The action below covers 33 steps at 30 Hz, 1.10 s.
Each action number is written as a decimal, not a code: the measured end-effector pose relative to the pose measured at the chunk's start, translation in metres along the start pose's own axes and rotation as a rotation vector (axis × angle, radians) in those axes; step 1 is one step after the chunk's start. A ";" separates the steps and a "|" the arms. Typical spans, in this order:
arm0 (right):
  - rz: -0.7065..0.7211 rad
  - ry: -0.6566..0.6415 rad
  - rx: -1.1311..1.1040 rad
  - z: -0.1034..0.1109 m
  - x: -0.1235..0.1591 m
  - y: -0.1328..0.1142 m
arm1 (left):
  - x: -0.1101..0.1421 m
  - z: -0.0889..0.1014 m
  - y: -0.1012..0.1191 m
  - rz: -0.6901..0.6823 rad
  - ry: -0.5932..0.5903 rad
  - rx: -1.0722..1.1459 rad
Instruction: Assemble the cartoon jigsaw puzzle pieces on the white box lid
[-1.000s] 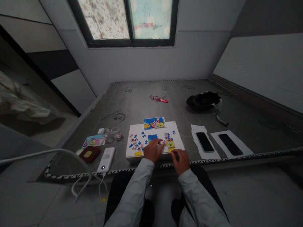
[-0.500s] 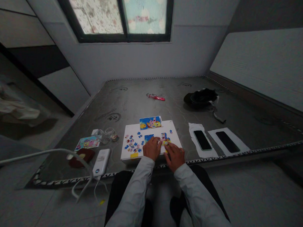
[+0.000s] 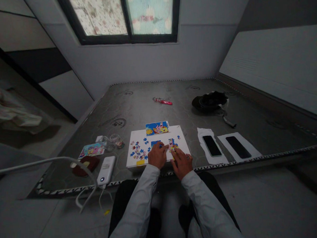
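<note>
Puzzle (image 3: 171, 142), partly joined, on top of the white box (image 3: 137, 135), largely hidden beneath two hands. Farthest left of the box, with a cable crossing it, brown pouch (image 3: 90, 162); behind that, colourful card (image 3: 92, 150). Nearer the box's left side, white power bank (image 3: 106, 170) and clear tubs (image 3: 116, 141).

On the box's left half, loose pieces (image 3: 139, 153), blue and pinkish, spread out; probably best left that way, for easy picking. Toward the box's middle, left hand (image 3: 157, 155), thumb and forefinger narrow, close together by the puzzle; cannot tell about any piece between them. At the box's back edge, picture (image 3: 157, 128), worth keeping in sight for matching colours.

On the box's right half, right hand (image 3: 182, 163), fingers bent over the puzzle, thumb set apart. Good practice, judging from this pose: steady the joined part with light right fingertips, line up tab and socket with the left, then press straight down, without pushing sideways. Behind that hand, still on the box, single blue piece (image 3: 178, 137).

Right of the box, two phones (image 3: 212, 146) on white sheets; behind them, dark cap (image 3: 210, 101).
</note>
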State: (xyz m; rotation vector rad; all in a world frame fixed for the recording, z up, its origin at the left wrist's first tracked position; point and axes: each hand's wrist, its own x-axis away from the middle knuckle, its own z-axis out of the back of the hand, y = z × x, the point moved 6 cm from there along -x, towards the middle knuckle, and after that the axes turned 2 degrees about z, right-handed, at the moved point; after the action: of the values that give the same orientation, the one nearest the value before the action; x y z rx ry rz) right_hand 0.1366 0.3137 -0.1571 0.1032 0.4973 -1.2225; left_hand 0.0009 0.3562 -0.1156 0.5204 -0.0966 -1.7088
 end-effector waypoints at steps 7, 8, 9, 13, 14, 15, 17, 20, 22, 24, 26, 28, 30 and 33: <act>-0.015 -0.006 -0.019 -0.003 0.001 0.000 | 0.002 -0.001 0.003 -0.035 -0.014 -0.003; -0.018 -0.006 -0.024 -0.003 0.001 0.000 | 0.002 -0.001 0.003 -0.039 -0.014 -0.004; -0.021 -0.006 -0.029 -0.003 0.001 0.000 | 0.002 -0.001 0.003 -0.043 -0.016 -0.005; -0.024 -0.007 -0.024 -0.005 0.002 0.000 | 0.002 -0.002 0.003 -0.036 -0.022 -0.020; -0.025 -0.006 -0.020 -0.005 0.002 0.001 | 0.002 -0.002 0.003 -0.033 -0.026 -0.025; -0.026 -0.005 -0.018 -0.005 0.002 0.001 | 0.002 -0.003 0.004 -0.032 -0.030 -0.029; -0.028 -0.004 -0.021 -0.005 0.002 0.000 | 0.003 -0.004 0.005 -0.032 -0.033 -0.034; -0.031 -0.005 -0.024 -0.004 0.001 0.000 | 0.004 -0.006 0.006 -0.012 -0.019 -0.033; -0.034 -0.001 -0.020 -0.003 0.001 -0.001 | 0.005 -0.006 0.004 0.021 0.000 -0.022; -0.038 0.003 -0.017 -0.003 0.001 -0.001 | 0.006 -0.004 0.001 0.051 0.026 -0.007; -0.037 0.009 -0.019 -0.004 0.001 -0.001 | 0.006 -0.001 -0.001 0.064 0.054 0.001; -0.033 0.014 -0.025 -0.005 0.002 -0.001 | 0.006 0.003 -0.003 0.066 0.072 0.001; -0.031 0.019 -0.037 -0.006 0.002 -0.001 | 0.006 0.004 -0.003 0.054 0.071 -0.001; -0.038 0.025 -0.046 -0.007 0.003 0.000 | 0.008 0.001 0.002 0.005 0.047 0.000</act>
State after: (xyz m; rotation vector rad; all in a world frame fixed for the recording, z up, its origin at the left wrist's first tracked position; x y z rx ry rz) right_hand 0.1349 0.3130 -0.1642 0.0704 0.5511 -1.2477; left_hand 0.0011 0.3478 -0.1160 0.5595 -0.0644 -1.6909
